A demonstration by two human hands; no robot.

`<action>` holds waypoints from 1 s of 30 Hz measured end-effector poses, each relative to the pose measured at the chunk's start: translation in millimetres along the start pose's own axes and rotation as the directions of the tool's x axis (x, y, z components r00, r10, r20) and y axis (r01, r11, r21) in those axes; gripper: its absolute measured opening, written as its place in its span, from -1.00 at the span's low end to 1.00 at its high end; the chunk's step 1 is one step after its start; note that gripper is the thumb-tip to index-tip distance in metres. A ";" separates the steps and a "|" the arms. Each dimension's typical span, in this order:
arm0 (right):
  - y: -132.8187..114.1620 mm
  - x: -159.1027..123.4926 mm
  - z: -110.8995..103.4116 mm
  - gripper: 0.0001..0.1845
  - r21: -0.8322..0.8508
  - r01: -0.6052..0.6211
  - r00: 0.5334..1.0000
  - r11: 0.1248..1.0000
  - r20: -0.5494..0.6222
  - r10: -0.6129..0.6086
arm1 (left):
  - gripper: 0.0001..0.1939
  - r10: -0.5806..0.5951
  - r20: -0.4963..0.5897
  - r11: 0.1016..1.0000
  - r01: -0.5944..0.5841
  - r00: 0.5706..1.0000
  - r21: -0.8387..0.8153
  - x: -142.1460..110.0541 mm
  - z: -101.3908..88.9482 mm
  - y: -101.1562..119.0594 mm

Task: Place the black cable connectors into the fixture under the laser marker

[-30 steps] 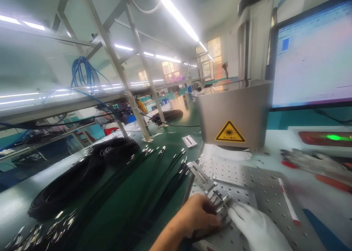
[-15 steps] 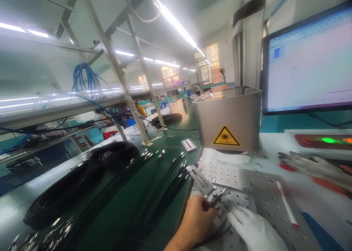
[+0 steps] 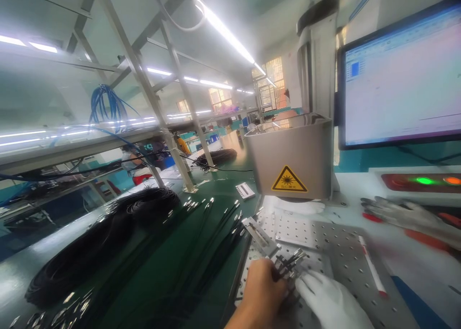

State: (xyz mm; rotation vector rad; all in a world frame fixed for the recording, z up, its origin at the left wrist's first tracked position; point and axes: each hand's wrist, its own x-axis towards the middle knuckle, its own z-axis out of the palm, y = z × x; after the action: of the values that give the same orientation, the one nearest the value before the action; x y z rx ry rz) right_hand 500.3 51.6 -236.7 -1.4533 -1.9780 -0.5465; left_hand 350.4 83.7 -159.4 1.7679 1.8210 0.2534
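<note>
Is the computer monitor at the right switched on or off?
On. The monitor shows a bright window with lines and a small blue square; the text is too blurred to read.

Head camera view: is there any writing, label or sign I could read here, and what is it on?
No words can be read.
Yellow triangular laser warning sign on the grey machine housing: a starburst symbol; the line beneath is too small to read.
Monitor: text on the screen is blurred.
White pen on the perforated plate: no legible print.
</note>
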 end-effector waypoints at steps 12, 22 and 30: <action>6.7 -13.5 22.4 -0.61 -0.006 0.072 0.997 0.997 0.024 -0.072 | -0.85 0.040 0.011 0.993 -0.038 0.999 -0.110 5.7 6.6 -11.6; 0.4 -1.7 16.3 -0.68 -0.069 0.032 0.979 0.997 0.204 -0.018 | -0.84 0.076 0.086 0.994 -0.068 0.993 -0.086 9.3 -4.2 -19.3; 5.0 -14.2 26.9 -0.75 -0.067 0.095 0.973 0.993 0.216 -0.079 | -0.79 0.124 0.170 0.940 -0.061 0.978 -0.335 19.9 -13.3 -31.7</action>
State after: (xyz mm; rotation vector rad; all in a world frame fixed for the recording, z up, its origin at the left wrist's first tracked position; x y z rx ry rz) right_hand 501.7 60.8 -266.1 -1.5323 -2.2181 -0.5291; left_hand 317.4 102.9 -170.4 1.5853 1.4668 0.3884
